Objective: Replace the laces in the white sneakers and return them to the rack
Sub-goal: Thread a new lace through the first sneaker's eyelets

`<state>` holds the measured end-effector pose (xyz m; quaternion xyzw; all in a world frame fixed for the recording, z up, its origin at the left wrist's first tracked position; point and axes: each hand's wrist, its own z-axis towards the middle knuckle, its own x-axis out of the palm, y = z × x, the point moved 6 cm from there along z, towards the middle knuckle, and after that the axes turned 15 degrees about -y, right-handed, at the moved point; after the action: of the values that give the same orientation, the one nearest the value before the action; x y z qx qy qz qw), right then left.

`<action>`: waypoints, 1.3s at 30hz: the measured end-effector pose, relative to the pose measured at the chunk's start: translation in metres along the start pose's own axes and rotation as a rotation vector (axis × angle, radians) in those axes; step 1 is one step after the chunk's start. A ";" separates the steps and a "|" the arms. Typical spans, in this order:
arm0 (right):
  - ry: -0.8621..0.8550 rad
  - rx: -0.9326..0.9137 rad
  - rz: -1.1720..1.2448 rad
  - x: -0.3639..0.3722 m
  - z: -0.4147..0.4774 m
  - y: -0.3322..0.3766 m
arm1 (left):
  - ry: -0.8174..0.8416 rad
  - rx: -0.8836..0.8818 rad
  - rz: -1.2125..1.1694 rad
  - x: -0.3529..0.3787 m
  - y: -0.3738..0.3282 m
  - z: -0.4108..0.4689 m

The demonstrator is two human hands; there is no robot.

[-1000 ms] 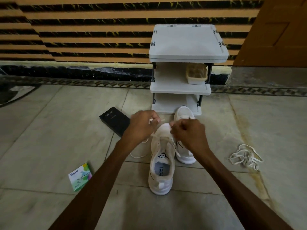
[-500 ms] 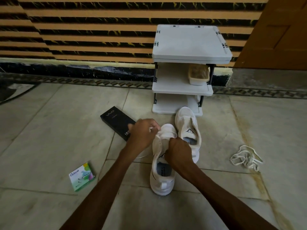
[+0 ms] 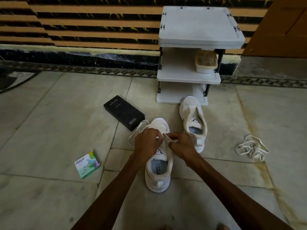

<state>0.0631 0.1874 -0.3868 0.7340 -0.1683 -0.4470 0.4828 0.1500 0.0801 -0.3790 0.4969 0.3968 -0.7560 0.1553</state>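
- Head view, the step in hand: lacing the near sneaker [image 3: 157, 183], which stands on the floor [image 3: 49, 113] in front of the rack [image 3: 199, 25], toe towards it.
- The left hand [image 3: 147, 141] has its fingers curled, pinching the white lace [image 3: 137, 130] just above the tongue. A slack loop of that lace trails out to the left over the floor.
- The right hand [image 3: 181, 144] is closed too, pinching the lace at the eyelet row, knuckle to knuckle with the left. Which eyelet it is working is hidden by the fingers.
- Judged from this, the task is in its early half: one shoe is part-laced, and nothing is back on the rack.
- The next move likely calls for feeding the lace tip through the next eyelet and drawing the loop's slack through evenly.
- The far sneaker [image 3: 194, 120] stands just beside the rack's bottom shelf, with no lace that I can make out.
- Count: two sneakers; one lace in the hands; one heap of loose laces [image 3: 250, 147] well off to the right, number in it unclear.
- One rack of three shelves, one tub [image 3: 206, 63] on the middle shelf, one black box [image 3: 123, 112], one small packet [image 3: 87, 164].
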 end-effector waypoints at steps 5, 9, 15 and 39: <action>0.040 0.157 0.089 -0.001 -0.002 -0.003 | 0.019 -0.241 -0.273 0.015 0.016 -0.003; 0.039 0.164 0.085 0.000 -0.002 -0.004 | -0.021 -0.344 -0.388 0.018 0.020 -0.004; 0.053 0.138 0.060 0.000 -0.002 -0.002 | -0.015 -0.369 -0.339 0.019 0.022 -0.001; 0.183 0.039 -0.093 -0.003 0.000 0.012 | -0.042 -0.327 -0.155 0.022 0.009 -0.002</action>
<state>0.0636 0.1837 -0.3751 0.7882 -0.0978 -0.3966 0.4603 0.1464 0.0794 -0.4029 0.4171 0.5481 -0.7013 0.1835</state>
